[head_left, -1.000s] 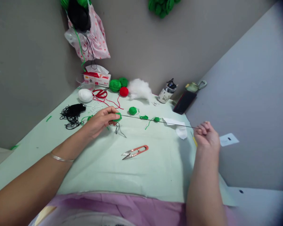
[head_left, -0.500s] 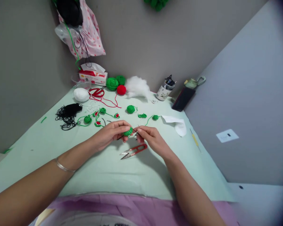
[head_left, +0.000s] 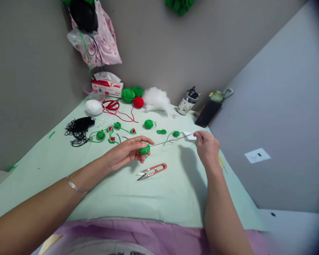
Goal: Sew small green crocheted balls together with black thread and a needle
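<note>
My left hand (head_left: 129,150) is closed on a small green crocheted piece (head_left: 144,150), gripped between thumb and fingers above the table. From that piece a black thread (head_left: 172,140) runs taut to the right. Its far end is pinched in my right hand (head_left: 206,147), raised over the right part of the table; whether a needle is also in those fingers cannot be made out. Below the crocheted piece lies a pair of thread snips (head_left: 152,171) with an orange-red handle, blades pointing left.
Behind my hands are green balls of yarn (head_left: 128,95), a red ball (head_left: 138,102), white stuffing (head_left: 157,100) and a tissue box (head_left: 107,88). A black yarn tangle (head_left: 79,129) lies left. At the right stand a pen cup (head_left: 186,103) and a dark phone-like slab (head_left: 207,112).
My right hand has moved away to the right, drawing the black thread out straight. The left hand still holds the green piece in about the same place.
</note>
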Demonstrator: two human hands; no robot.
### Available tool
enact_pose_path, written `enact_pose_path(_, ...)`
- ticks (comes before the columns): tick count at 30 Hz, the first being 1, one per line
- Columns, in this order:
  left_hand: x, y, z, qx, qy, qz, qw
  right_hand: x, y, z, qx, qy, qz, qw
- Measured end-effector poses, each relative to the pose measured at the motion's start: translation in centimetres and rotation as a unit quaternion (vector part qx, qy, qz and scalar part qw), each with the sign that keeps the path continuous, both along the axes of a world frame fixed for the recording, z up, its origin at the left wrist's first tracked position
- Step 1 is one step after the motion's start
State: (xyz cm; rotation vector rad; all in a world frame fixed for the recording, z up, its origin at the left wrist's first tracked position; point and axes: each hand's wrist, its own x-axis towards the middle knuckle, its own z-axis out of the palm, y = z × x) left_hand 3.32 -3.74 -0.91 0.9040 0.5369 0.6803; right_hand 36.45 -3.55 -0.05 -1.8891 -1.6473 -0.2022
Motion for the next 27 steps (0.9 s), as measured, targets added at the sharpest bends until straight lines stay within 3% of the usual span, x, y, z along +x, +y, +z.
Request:
enact_pose_path(4,0.1,-0.2,0.0,-0.002,-0.009,0.022,1.000,-1.1,0.0,-0.2,-0.029,0.058,0.032,0.997)
enact_pose_path(7,0.0,-0.3,0.3,-0.004,-0.013,-0.010,1.000,-3.9,-0.7,0.1,-0.041,0.196,0.111,0.973)
enact_pose_path(11,-0.4,-0.3,0.6,0.009,-0.030,-0.082,0.996,-8.6,-2.5,0.7,-0.160,0.373,0.263,0.875)
enact_pose_path(13,-0.4,-0.3,0.7,0.019,-0.032,-0.091,0.995,-10.0,-3.1,0.8,-0.221,0.408,0.323,0.825)
enact_pose_path(15,-0.3,-0.2,0.6,0.025,-0.026,-0.090,0.995,-10.3,-3.4,1.0,-0.264,0.415,0.362,0.791)
enact_pose_path(19,0.0,-0.2,0.2,0.035,-0.019,-0.073,0.997,-9.0,-3.2,1.6,-0.320,0.365,0.409,0.772)
enact_pose_path(21,0.1,-0.2,0.0,0.035,-0.019,-0.063,0.997,-8.5,-3.2,1.8,-0.343,0.378,0.422,0.749)
enact_pose_path(27,0.5,-0.9,0.7,0.052,-0.038,-0.039,0.997,-9.4,-3.2,1.4,-0.313,0.586,0.360,0.656)
